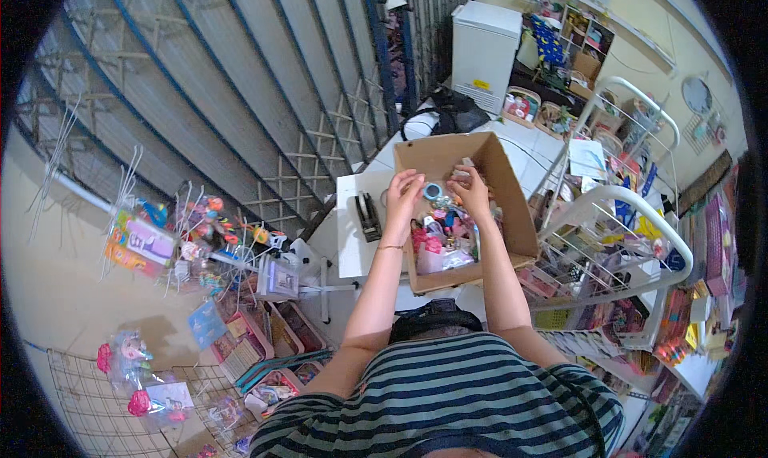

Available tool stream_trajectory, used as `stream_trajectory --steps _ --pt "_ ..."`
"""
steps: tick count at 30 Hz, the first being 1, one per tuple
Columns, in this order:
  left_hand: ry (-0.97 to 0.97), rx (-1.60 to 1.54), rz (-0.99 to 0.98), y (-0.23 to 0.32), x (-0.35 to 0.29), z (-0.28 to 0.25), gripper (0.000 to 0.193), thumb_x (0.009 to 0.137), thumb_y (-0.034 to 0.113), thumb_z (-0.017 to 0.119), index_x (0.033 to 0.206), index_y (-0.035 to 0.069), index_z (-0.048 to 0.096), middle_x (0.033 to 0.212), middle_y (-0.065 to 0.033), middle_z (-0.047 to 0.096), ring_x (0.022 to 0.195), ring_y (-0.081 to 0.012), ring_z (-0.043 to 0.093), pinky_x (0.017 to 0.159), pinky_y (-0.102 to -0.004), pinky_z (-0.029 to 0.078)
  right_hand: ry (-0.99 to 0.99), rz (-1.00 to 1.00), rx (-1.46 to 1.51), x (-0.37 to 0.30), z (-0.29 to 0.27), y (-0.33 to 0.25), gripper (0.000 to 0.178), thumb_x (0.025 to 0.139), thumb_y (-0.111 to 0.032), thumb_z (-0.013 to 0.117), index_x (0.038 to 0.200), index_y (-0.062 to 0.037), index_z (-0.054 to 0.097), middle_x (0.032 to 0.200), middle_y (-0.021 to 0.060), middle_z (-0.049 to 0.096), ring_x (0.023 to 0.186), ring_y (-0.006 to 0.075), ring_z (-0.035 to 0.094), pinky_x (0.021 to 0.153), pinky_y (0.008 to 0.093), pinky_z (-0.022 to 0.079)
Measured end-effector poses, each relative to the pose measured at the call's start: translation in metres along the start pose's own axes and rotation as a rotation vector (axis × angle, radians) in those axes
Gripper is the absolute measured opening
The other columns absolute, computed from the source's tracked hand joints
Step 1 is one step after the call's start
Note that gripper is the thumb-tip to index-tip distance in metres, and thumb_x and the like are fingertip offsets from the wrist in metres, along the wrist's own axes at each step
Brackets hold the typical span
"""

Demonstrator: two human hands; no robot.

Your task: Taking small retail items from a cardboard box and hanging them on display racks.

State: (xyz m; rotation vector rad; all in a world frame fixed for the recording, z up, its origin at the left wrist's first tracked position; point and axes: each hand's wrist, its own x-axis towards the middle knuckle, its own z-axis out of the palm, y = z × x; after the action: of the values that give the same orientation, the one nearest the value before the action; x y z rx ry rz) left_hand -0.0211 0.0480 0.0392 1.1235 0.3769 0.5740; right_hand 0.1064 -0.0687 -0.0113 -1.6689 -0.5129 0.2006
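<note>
At the middle of the head view, an open cardboard box (514, 210) stands on a white bench (350, 254), filled with small trinkets (450, 232), many pink or white. Two bare hands reach over it from six o'clock. The left hand (406, 192), toward the box's ten o'clock, has its fingers bent near the thumb; whether it grips anything, I cannot tell. The right hand (472, 192), toward one o'clock, pinches a small pale piece (462, 168) in nearly closed fingertips. Between them, a blue ring (433, 191) lies among the trinkets. Just beside the box at nine o'clock is a black tape dispenser (368, 216). Farther out, a folding metal gate (240, 82) spans ten to twelve o'clock, and a white wire rack (612, 218) of goods stands at three.
</note>
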Motion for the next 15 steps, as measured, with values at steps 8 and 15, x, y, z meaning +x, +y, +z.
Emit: stream_trajectory --steps 8,15 --pt "-0.127 -0.052 -0.239 -0.128 0.039 0.065 0.026 0.081 0.014 0.062 0.102 0.007 0.049 0.094 -0.0038 0.057 0.086 -0.0125 0.056 0.073 -0.0248 0.046 0.046 0.188 -0.356 -0.018 -0.097 0.1 0.039 0.068 -0.013 0.066 0.105 -0.0069 0.056 0.09 0.0123 0.064 0.083 0.0192 0.062 0.073 0.0308 0.048" --pt "-0.166 0.224 -0.472 -0.209 0.032 0.076 0.02 0.076 0.007 0.062 0.094 0.004 0.055 0.092 -0.0044 0.06 0.08 -0.0122 0.055 0.066 -0.0258 0.044 -0.154 0.32 -0.609 -0.007 -0.109 0.116 0.035 0.069 -0.02 0.063 0.102 -0.0095 0.059 0.094 0.0172 0.062 0.092 0.0305 0.059 0.081 0.0383 0.046"
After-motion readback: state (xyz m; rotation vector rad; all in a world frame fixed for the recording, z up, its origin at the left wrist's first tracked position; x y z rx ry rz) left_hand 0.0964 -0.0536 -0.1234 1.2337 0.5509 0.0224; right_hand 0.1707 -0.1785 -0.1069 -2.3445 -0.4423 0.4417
